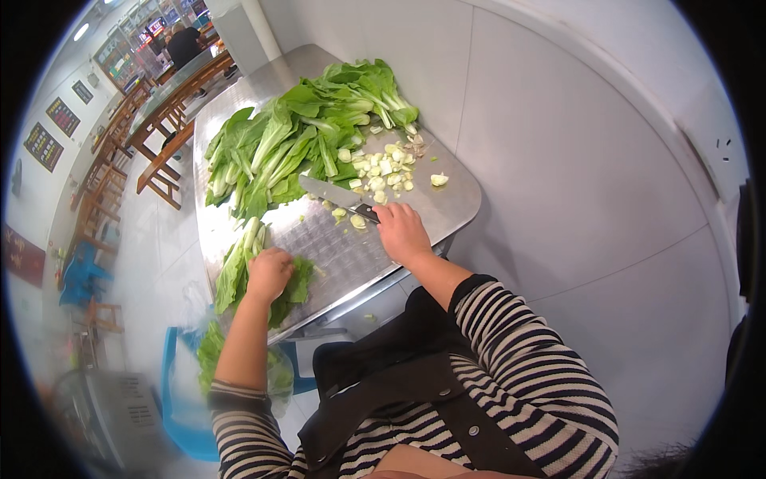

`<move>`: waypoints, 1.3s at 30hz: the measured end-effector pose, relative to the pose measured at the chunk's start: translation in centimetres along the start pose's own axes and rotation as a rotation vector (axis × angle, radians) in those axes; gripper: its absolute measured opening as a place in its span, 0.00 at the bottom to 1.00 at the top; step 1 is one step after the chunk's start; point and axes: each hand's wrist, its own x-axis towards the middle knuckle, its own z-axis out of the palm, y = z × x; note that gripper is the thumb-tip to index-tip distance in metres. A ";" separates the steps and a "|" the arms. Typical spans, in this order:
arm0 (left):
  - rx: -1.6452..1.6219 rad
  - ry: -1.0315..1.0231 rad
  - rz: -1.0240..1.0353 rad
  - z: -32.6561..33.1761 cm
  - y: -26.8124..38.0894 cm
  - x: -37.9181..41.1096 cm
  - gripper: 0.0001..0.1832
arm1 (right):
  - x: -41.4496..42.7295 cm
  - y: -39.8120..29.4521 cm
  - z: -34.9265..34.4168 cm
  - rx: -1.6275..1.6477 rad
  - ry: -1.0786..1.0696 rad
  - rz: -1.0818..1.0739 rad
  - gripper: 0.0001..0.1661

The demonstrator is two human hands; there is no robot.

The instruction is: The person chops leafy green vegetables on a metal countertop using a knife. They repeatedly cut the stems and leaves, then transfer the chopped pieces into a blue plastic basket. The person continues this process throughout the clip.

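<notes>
My right hand point(402, 232) grips the dark handle of a kitchen knife point(333, 190), whose blade points to the upper left over the metal tabletop point(335, 263). Near the table's left front edge, my left hand point(271, 274) is on a leafy green vegetable point(236, 269); its fingertips are partly hidden, so its hold cannot be told. Behind the blade spreads a large heap of leafy greens point(269, 138) with pale stalks. Cut pale stem ends point(383, 167) are scattered right of the heap, and one lies apart point(439, 179) near the right edge.
Below the table's left front edge, a blue plastic chair point(170, 389) stands beside greens in a clear plastic bag point(280, 374). A pale wall point(538, 120) borders the table's far right side. Wooden tables and benches point(161, 161) stand at the left, with a person point(182, 47) sitting farther back.
</notes>
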 end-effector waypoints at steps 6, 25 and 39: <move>-0.138 0.103 -0.089 -1.1 -0.7 3.8 0.10 | 0.1 0.0 -0.1 -0.005 0.000 0.011 0.16; 0.464 0.188 -0.612 -3.0 -2.4 2.0 0.45 | 0.0 -0.2 -0.8 0.005 0.030 0.044 0.21; 0.294 -0.121 -0.356 0.7 3.3 -3.2 0.38 | -3.0 -4.1 -3.8 0.717 -0.441 0.284 0.21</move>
